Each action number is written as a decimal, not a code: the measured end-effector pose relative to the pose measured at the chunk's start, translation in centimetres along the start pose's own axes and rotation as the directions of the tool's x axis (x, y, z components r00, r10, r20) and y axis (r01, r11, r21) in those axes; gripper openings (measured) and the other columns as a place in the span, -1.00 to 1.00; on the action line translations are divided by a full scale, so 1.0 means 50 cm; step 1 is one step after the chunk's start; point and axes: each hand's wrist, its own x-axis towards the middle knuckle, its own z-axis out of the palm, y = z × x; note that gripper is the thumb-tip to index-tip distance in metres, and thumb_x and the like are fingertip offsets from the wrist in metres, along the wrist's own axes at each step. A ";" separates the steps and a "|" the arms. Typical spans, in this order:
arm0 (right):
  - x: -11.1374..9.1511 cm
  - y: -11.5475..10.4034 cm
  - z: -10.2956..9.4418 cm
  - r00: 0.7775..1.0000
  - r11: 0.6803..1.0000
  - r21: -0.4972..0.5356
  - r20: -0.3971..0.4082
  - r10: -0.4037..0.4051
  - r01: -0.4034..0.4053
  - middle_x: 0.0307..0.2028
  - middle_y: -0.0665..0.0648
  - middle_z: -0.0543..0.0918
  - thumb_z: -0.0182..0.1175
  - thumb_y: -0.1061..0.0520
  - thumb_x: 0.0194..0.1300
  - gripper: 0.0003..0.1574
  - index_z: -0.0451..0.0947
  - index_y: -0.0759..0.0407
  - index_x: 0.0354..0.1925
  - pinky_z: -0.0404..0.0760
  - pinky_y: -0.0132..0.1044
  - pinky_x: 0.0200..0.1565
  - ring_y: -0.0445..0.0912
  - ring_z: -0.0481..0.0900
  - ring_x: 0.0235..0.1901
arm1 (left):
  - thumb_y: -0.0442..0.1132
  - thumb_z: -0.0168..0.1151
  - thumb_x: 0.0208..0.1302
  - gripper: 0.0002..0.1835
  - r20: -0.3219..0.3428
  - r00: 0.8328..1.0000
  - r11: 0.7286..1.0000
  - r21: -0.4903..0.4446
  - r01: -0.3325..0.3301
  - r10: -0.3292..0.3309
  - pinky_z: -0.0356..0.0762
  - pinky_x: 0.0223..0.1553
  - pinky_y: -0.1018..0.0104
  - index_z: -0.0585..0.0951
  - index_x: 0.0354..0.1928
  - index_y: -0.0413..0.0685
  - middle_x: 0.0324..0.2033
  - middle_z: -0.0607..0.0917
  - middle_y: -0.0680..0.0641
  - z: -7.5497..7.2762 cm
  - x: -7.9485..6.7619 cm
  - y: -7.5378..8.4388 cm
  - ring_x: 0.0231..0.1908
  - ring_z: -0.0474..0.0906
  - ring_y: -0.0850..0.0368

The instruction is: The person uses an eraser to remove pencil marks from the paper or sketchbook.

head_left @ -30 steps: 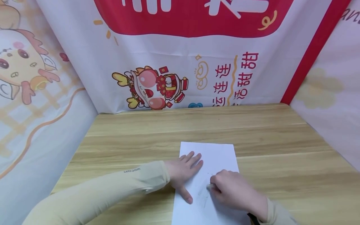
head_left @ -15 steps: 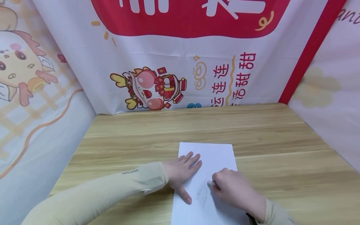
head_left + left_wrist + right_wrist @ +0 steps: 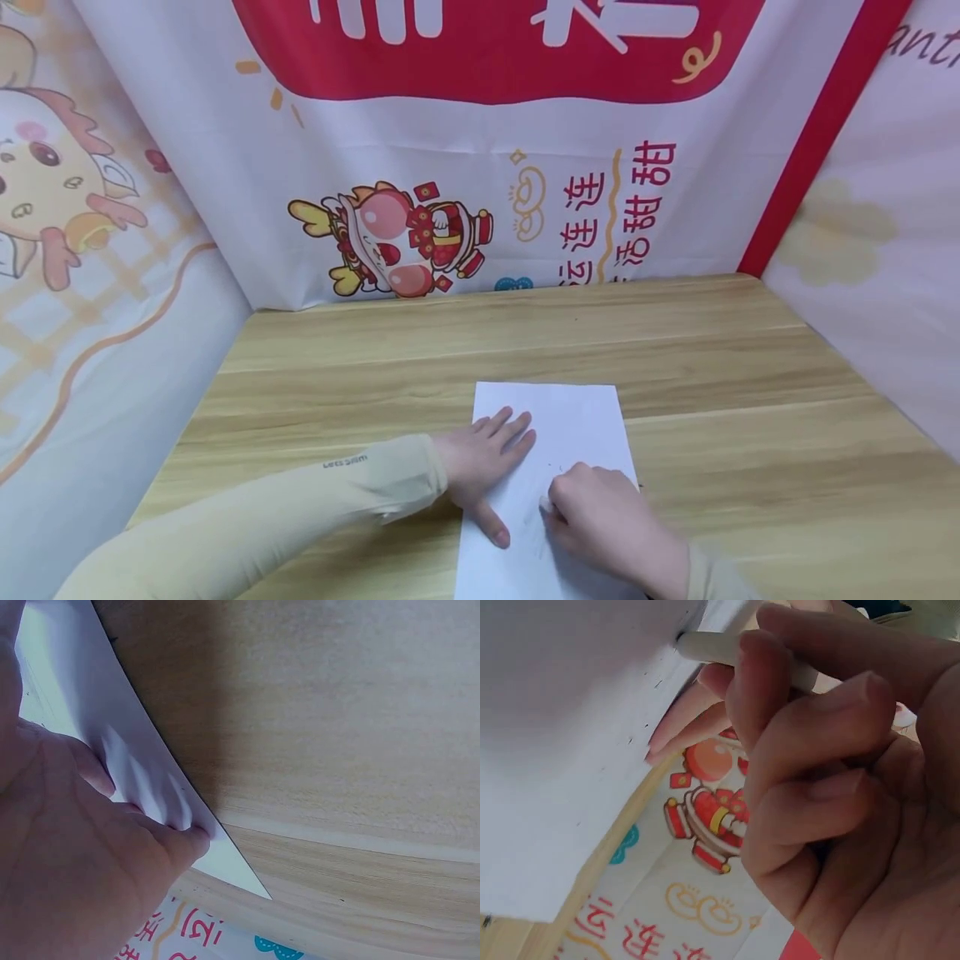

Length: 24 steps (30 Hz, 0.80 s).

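In the head view my left hand (image 3: 480, 462) lies spread on the left part of a white sheet of paper (image 3: 555, 408), fingers straight and thumb apart. My right hand (image 3: 607, 517) pinches a white, rod-shaped eraser (image 3: 709, 646) between thumb and fingers. Its darkened tip meets the paper in the right wrist view. Faint grey smudges (image 3: 531, 521) and small dark crumbs show on the sheet around the tip. The left wrist view has the left hand (image 3: 82, 832) near a corner of the paper, fingertips on it.
The paper lies on a wood-grain table (image 3: 360, 358). A printed white and red cloth (image 3: 450, 133) hangs behind the table's far edge, and patterned cloths stand at both sides. A few dark specks lie beside the sheet's right edge.
My right hand has moved slightly left and toward me over the smudged area with the eraser. My left hand keeps its place on the paper. The head view has shifted a little.
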 end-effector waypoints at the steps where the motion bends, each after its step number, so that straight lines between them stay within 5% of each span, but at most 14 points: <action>1: 0.000 0.001 0.000 1.000 1.000 -0.006 -0.003 0.011 -0.011 -0.79 -0.14 0.30 0.32 0.23 -0.06 -0.55 0.29 -0.05 -0.81 0.26 -0.28 -0.74 -0.22 0.27 -0.77 | 0.60 0.20 -0.13 0.37 0.003 1.000 1.000 -0.003 0.000 0.000 -0.01 0.40 0.08 0.00 0.54 -0.17 0.51 -0.07 -0.26 0.000 0.000 0.000 0.46 -0.16 -0.23; 13: 0.002 0.014 0.004 0.995 0.995 0.030 -0.010 0.095 -0.094 -0.79 -0.17 0.20 0.32 0.24 -0.01 -0.48 0.19 -0.04 -0.79 0.22 -0.31 -0.72 -0.26 0.19 -0.74 | 0.61 0.17 -0.12 0.37 0.029 1.000 1.000 0.005 0.005 -0.005 -0.04 0.41 0.09 -0.03 0.55 -0.15 0.52 -0.11 -0.25 -0.002 0.004 -0.001 0.47 -0.21 -0.22; 24: 0.001 0.024 -0.002 0.962 0.959 0.169 0.192 0.195 -0.228 -0.80 -0.09 0.26 0.25 0.27 0.07 -0.59 0.32 0.07 -0.77 0.22 -0.32 -0.71 -0.23 0.19 -0.75 | 0.60 0.19 -0.13 0.37 0.052 0.999 1.000 -0.017 0.018 -0.017 -0.04 0.41 0.08 -0.04 0.55 -0.14 0.52 -0.12 -0.23 -0.006 0.004 0.001 0.47 -0.21 -0.21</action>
